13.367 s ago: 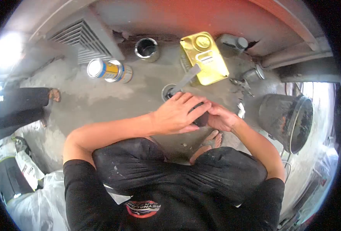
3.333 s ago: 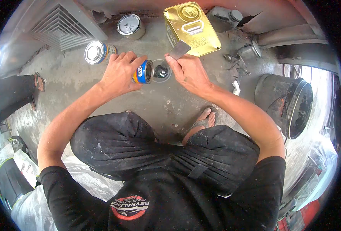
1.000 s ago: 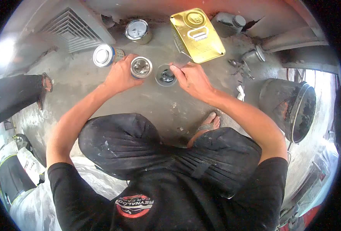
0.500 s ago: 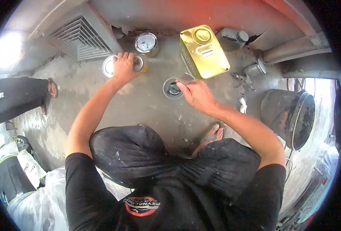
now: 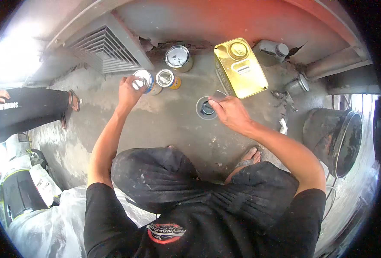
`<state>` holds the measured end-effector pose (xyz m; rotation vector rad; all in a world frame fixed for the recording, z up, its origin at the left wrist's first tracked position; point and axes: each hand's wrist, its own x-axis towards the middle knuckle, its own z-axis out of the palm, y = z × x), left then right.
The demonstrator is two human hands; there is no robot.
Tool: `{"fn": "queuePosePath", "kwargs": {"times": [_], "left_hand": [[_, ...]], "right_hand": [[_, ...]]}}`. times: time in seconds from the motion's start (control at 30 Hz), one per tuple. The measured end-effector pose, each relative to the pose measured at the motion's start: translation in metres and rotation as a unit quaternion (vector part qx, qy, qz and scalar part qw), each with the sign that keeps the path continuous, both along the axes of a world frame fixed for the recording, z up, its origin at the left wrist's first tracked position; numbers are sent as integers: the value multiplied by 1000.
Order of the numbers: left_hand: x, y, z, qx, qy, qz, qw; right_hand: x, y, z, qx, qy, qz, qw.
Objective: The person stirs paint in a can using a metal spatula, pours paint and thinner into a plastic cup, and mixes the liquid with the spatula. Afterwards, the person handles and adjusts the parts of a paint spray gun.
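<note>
My left hand [image 5: 129, 92] is at the near left side of a metal tin can [image 5: 152, 87], its fingers closed at the rim; a small whitish spot shows by the fingertips. Beside it stands a smaller tin can with an orange label [image 5: 174, 83]. My right hand [image 5: 233, 112] pinches a flat grey scraper [image 5: 220, 95], tilted over the edge of a round cup [image 5: 199, 110]. Dark material lies inside that cup, and the scraper's lower end is partly hidden by my fingers.
A larger lidded can [image 5: 178, 58], a gold rectangular tin [image 5: 250, 79] and a grey bottle [image 5: 271, 49] stand along the wall. To the right are a spray gun [image 5: 285, 99] and a black drum [image 5: 326, 129]. Another person's legs [image 5: 35, 109] are at left.
My left hand has drawn back from over the two cans to the left one's near side, uncovering the orange-labelled can. The view has shifted; my right hand still holds the scraper at the cup.
</note>
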<state>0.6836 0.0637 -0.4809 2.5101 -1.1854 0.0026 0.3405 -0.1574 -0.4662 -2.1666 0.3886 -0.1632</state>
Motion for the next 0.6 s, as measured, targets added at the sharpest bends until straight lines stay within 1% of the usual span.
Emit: {"fn": "queuePosePath", "kwargs": {"times": [0.03,0.07,0.13,0.23,0.27,0.33,0.4,0.43,0.5,0.6], "left_hand": [[-1,-2,1,-14,-23,-6,1000],[-1,-6,0,-32,1,-27,999],[-23,-26,23,-64,48,-65,995],[-36,-49,17,-8,47,-146,988],[-35,-54,5,21,42,-153,987],[-37,-61,-3,25,31,-151,988],[-37,-65,-9,39,43,-150,987],[-40,-63,-12,43,8,-158,986],[-48,-55,-8,47,-67,-169,982],[-72,-58,8,16,-60,-173,983]], "right_hand": [[0,0,-1,-4,-9,5,1000],[-1,-1,-1,-5,-12,3,1000],[0,2,2,-4,-18,2,1000],[2,3,16,-4,-8,3,1000],[3,3,12,-18,-37,4,999],[6,4,6,-47,-89,3,995],[2,1,11,-32,-50,-1,998],[0,1,15,-22,-30,0,999],[-2,2,8,11,-35,-5,999],[-2,0,15,31,-12,-9,999]]}}
